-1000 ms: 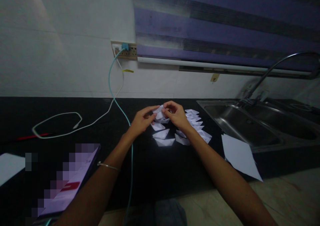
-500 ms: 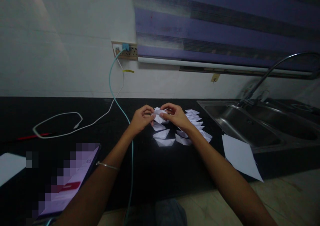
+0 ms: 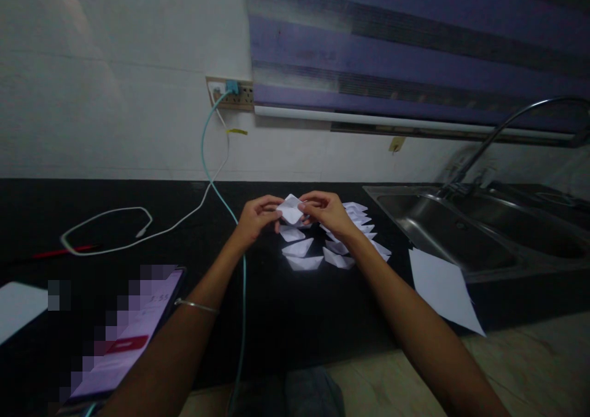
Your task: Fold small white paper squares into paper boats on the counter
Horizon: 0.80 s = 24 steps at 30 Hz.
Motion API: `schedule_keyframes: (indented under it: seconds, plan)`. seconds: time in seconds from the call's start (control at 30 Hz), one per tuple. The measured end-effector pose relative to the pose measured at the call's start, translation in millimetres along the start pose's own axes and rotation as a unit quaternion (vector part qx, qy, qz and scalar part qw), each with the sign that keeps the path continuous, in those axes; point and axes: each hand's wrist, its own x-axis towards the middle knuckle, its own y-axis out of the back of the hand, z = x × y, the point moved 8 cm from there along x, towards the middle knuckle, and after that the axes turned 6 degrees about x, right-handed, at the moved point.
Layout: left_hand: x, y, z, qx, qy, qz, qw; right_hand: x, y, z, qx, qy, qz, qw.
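Note:
Between my two hands is a small folded white paper [image 3: 291, 209], diamond-shaped from this side. My left hand [image 3: 259, 219] pinches its left corner between thumb and fingers. At the right corner, my right hand [image 3: 326, 212] grips it the same way, thumb on the near face. Just below and behind the held paper, several folded paper boats [image 3: 304, 263] lie on the black counter [image 3: 276, 325]. More paper boats [image 3: 359, 217] overlap in a row to the right, partly hidden by my right hand and forearm.
A stack of white paper sheets [image 3: 445, 288] lies by the metal sink [image 3: 415, 220] on the right. At left are a lit tablet [image 3: 133, 325], a white cable [image 3: 179, 220] and a red pen [image 3: 64, 251]. A teal cable [image 3: 244, 319] crosses the counter beside my left arm.
The paper between my hands has gone from a crumpled-looking, partly opened form to a flatter diamond facing me. My hands have drawn slightly apart at its corners.

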Motion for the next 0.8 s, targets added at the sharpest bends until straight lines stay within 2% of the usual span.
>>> schedule_keyframes:
  seconds: [0.17, 0.43, 0.6, 0.8]
  plan:
    - [2, 10, -4, 0.002, 0.006, 0.043, 0.999, -2, -4, 3, 0.014, -0.030, -0.019, 0.999]
    - [1, 6, -4, -0.016, 0.023, 0.019, 0.999, 0, 6, -2, 0.020, -0.006, 0.047, 0.999]
    - [-1, 6, 7, 0.028, -0.006, 0.023, 0.999, -1, 10, -2, 0.010, -0.007, 0.073, 0.997]
    - [-2, 8, 19, 0.080, -0.051, 0.046, 0.994, 0, 6, 1, 0.001, -0.008, 0.061, 0.998]
